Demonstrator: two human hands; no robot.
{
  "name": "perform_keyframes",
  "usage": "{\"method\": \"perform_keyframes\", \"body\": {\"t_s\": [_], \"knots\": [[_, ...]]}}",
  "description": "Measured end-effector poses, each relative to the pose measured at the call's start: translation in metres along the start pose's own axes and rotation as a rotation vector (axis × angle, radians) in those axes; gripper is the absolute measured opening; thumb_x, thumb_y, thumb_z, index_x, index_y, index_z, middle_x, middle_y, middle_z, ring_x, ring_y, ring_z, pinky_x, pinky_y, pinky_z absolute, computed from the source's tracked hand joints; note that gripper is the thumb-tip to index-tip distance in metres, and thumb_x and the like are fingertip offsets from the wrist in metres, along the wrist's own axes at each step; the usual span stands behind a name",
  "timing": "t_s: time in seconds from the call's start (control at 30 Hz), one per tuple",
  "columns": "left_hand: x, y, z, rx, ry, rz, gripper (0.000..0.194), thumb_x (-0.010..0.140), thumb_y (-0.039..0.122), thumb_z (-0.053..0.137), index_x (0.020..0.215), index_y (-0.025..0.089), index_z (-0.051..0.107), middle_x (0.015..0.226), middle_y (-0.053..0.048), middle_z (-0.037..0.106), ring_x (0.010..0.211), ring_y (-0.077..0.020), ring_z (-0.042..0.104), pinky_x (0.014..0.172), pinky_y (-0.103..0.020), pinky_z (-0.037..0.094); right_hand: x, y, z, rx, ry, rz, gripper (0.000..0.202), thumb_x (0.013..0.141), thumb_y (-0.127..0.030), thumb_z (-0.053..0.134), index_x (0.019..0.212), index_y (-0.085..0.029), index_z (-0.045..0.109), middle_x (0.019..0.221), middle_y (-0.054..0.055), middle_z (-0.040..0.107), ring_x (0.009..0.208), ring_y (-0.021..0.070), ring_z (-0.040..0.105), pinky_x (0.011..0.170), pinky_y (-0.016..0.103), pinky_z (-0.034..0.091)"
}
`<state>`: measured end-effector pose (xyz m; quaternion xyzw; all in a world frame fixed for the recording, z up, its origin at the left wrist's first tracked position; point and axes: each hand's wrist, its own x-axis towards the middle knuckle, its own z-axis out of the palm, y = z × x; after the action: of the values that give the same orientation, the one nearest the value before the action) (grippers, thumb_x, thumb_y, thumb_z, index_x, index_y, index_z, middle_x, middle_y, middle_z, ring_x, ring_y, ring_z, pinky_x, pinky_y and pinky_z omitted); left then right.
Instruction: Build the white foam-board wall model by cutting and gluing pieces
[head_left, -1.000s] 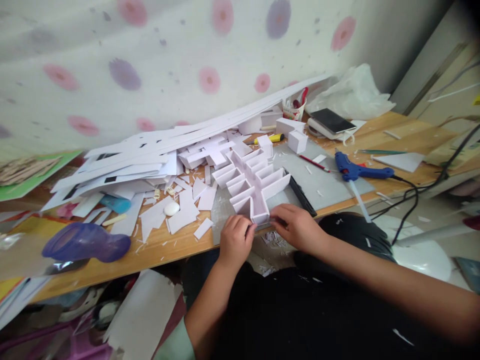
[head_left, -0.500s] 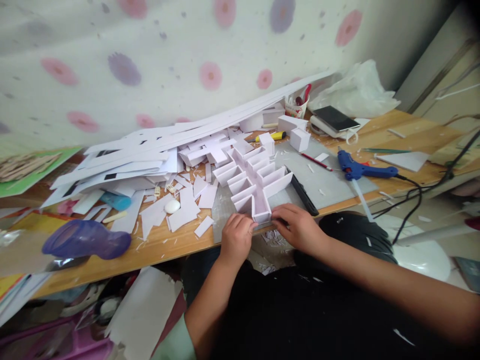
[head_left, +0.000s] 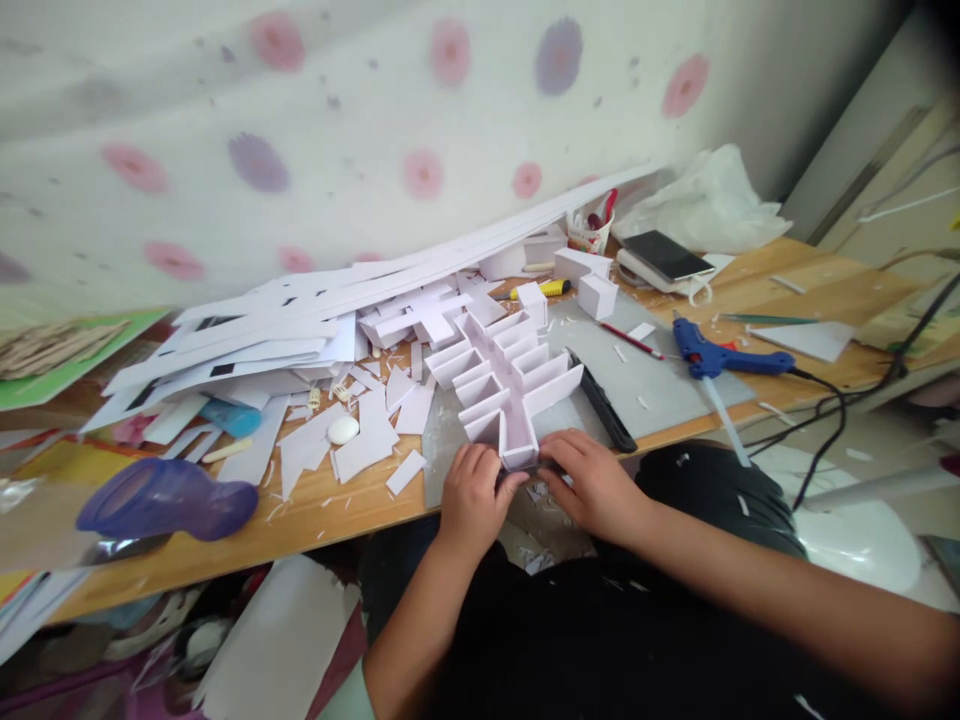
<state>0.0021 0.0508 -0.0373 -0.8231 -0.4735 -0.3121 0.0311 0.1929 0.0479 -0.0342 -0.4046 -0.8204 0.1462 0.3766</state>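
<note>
A white foam board model (head_left: 517,380), with a long middle channel and short walls branching off both sides, sits on a grey cutting mat (head_left: 442,480) at the table's front edge. My left hand (head_left: 474,500) is closed at the left corner of the model's near end, its thumb reaching right along the front. At the opposite corner, my right hand (head_left: 589,482) has curled fingers against that same end. Fingertips of both hands are partly hidden under it. A black utility knife (head_left: 602,402) lies right of the model.
Foam board sheets (head_left: 247,330) and offcuts (head_left: 375,435) cover the left and back. A blue glue gun (head_left: 720,350) with its cord, a red pencil (head_left: 634,342) and a phone (head_left: 667,255) lie right. A purple plastic object (head_left: 169,498) rests at front left.
My left hand has shifted slightly down and its thumb now stretches right, below the model's end. The model has moved a little toward me. The camera view has tilted slightly.
</note>
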Motion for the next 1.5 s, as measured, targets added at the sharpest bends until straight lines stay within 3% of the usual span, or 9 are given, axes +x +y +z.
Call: {"method": "perform_keyframes", "body": {"t_s": [0.1,0.23,0.4,0.6,0.73,0.9,1.03,1.27,1.5], "knots": [[-0.004,0.001,-0.004,-0.035,0.082,-0.088,0.019,0.084,0.036,0.061,0.082,0.018,0.055,0.074,-0.004,0.060,0.072,-0.0202,0.058,0.064,-0.031,0.048,-0.002,0.000,-0.001,0.049,0.010,-0.047,0.020,0.083,-0.009,0.053,0.101,-0.018,0.057,0.096,0.011,0.065,0.089,0.0243,0.058,0.079,0.042,0.052],[-0.007,0.008,-0.003,-0.107,0.229,-0.228,0.055,0.071,0.041,0.073,0.115,0.018,0.050,0.099,-0.010,0.065,0.087,-0.0247,0.065,0.073,-0.037,0.055,-0.005,0.002,-0.009,0.067,0.015,-0.140,0.029,0.083,-0.008,0.053,0.109,-0.019,0.058,0.101,0.010,0.065,0.090,0.0228,0.058,0.082,0.041,0.051],[0.000,0.022,0.008,-0.084,0.284,-0.319,0.078,0.060,0.034,0.079,0.126,0.015,0.042,0.113,-0.017,0.059,0.102,-0.0299,0.062,0.083,-0.044,0.055,-0.005,0.017,-0.032,-0.061,0.078,-0.147,0.021,0.084,-0.011,0.053,0.100,-0.018,0.063,0.095,0.011,0.065,0.086,0.0241,0.058,0.078,0.043,0.052],[0.008,0.028,0.019,0.010,0.319,-0.359,0.067,0.066,0.027,0.074,0.125,0.016,0.045,0.111,-0.017,0.062,0.102,-0.0311,0.063,0.082,-0.046,0.055,-0.007,0.040,-0.046,-0.270,-0.015,0.045,0.011,0.077,-0.020,0.065,0.088,-0.020,0.069,0.117,0.016,0.055,0.109,0.0362,0.050,0.085,0.055,0.049],[0.003,0.025,0.013,0.067,0.351,-0.339,0.056,0.071,0.027,0.069,0.122,0.015,0.049,0.108,-0.017,0.065,0.098,-0.0301,0.066,0.081,-0.043,0.056,-0.011,0.054,-0.048,-0.277,0.039,0.125,0.008,0.078,-0.016,0.060,0.080,-0.017,0.067,0.118,0.019,0.051,0.107,0.0353,0.051,0.086,0.052,0.051],[-0.018,0.011,-0.002,0.106,0.402,-0.353,0.049,0.073,0.031,0.069,0.116,0.014,0.054,0.103,-0.015,0.067,0.084,-0.0252,0.069,0.071,-0.036,0.059,-0.013,0.069,-0.056,-0.367,0.098,0.192,0.018,0.083,-0.015,0.051,0.075,-0.016,0.067,0.116,0.019,0.051,0.104,0.0329,0.054,0.088,0.050,0.050],[-0.037,-0.003,-0.014,0.047,0.391,-0.402,0.047,0.072,0.030,0.070,0.114,0.014,0.055,0.100,-0.013,0.069,0.075,-0.0219,0.071,0.065,-0.031,0.060,-0.011,0.071,-0.061,-0.452,0.062,0.230,0.020,0.084,-0.018,0.051,0.078,-0.014,0.070,0.118,0.020,0.051,0.106,0.0339,0.053,0.090,0.048,0.048],[-0.057,-0.023,-0.033,-0.265,0.315,-0.390,0.050,0.073,0.022,0.070,0.119,0.018,0.050,0.113,-0.013,0.065,0.095,-0.0240,0.069,0.078,-0.035,0.060,-0.006,0.074,-0.065,-0.578,0.012,0.271,0.024,0.083,-0.026,0.055,0.089,-0.011,0.073,0.121,0.022,0.053,0.109,0.0361,0.052,0.092,0.047,0.045],[-0.039,-0.044,-0.045,-0.530,0.071,-0.496,0.047,0.074,0.022,0.068,0.117,0.020,0.049,0.120,-0.014,0.058,0.108,-0.0252,0.062,0.086,-0.037,0.056,-0.007,0.077,-0.060,-0.642,0.041,0.263,0.034,0.083,-0.029,0.056,0.107,-0.008,0.068,0.125,0.021,0.053,0.113,0.0369,0.048,0.093,0.048,0.044]]}}
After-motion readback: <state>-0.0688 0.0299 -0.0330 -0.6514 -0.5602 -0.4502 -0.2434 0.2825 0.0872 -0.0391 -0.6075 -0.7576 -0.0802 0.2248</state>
